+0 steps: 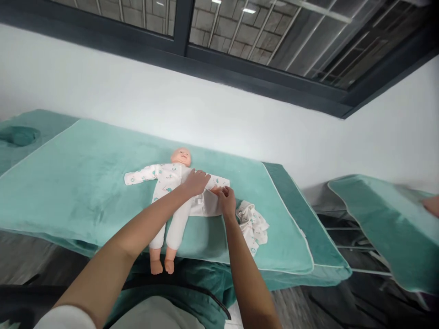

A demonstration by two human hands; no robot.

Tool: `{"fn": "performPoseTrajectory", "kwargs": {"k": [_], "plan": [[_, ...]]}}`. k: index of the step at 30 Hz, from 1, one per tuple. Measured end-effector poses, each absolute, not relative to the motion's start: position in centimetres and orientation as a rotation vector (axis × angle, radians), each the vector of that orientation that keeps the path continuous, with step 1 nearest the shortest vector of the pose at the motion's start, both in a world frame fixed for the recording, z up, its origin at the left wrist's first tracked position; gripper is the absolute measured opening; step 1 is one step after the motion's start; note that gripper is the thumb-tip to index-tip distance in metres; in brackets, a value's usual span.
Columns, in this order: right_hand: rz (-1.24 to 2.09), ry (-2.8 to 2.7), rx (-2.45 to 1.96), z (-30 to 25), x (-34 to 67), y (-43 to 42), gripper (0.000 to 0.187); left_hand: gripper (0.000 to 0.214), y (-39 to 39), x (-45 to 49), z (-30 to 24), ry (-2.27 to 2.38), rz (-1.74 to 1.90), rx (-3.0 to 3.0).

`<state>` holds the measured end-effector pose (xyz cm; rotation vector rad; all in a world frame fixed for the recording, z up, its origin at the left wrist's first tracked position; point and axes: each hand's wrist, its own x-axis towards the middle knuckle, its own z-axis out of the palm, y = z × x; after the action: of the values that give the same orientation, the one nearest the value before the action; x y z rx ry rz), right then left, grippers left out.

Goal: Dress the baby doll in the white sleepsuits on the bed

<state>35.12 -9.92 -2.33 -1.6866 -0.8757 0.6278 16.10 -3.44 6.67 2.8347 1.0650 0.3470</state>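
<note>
A baby doll (pixel 181 156) lies on its back on a teal-covered bed (pixel 78 192), head toward the wall, bare feet over the near edge. It wears a white printed top and white trousers. My left hand (pixel 196 181) rests flat on the doll's chest, fingers spread over the garment. My right hand (pixel 226 199) is closed in a pinch on the open flap of the doll's white top (pixel 206 208), at the doll's left side.
A crumpled white printed cloth (pixel 254 224) lies on the bed just right of my right hand. A second teal bed (pixel 387 219) stands at the right across a gap. White wall and a dark-framed window rise behind. A teal pillow (pixel 18 135) sits far left.
</note>
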Motion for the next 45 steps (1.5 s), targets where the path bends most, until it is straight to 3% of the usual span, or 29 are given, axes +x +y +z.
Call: {"fn": "performPoseTrajectory", "kwargs": {"k": [4, 9, 12, 18, 24, 28, 35, 40, 45], "plan": [[0.703, -0.789, -1.631, -1.1, 35.2, -9.5, 0.046, 0.038, -2.7, 18.8, 5.4, 1.128, 0.188, 2.896], [0.807, -0.668, -1.243, 0.9, 36.2, -10.2, 0.041, 0.032, -1.2, 18.0, 6.0, 1.155, 0.261, 2.851], [0.838, -0.718, -1.308, 0.9, 36.1, -9.7, 0.041, 0.036, -0.8, 16.3, 8.0, 1.201, 0.365, 2.820], [0.769, -1.213, -1.898, 0.7, 33.8, -6.3, 0.028, 0.035, -1.8, 13.9, 10.9, 1.249, 0.255, 2.981], [0.898, -1.106, -1.693, 2.7, 35.0, -6.7, 0.032, 0.032, -1.4, 14.1, 10.7, 1.235, 0.018, 3.010], [0.990, -0.990, -1.516, 4.8, 35.5, -8.7, 0.037, 0.028, -0.3, 15.9, 9.3, 1.477, -0.102, 2.890], [1.319, -0.888, -1.092, 8.3, 29.9, -10.4, 0.034, 0.042, 0.8, 18.4, 6.3, 1.535, 0.318, 2.653], [1.274, -1.091, -1.078, 7.3, 27.5, -10.6, 0.036, 0.020, 2.8, 15.9, 6.7, 0.946, 0.479, 2.516], [1.166, -1.375, -1.144, 7.4, 24.9, -10.0, 0.038, 0.016, 4.4, 10.2, 8.4, 1.051, 0.803, 2.315]]}}
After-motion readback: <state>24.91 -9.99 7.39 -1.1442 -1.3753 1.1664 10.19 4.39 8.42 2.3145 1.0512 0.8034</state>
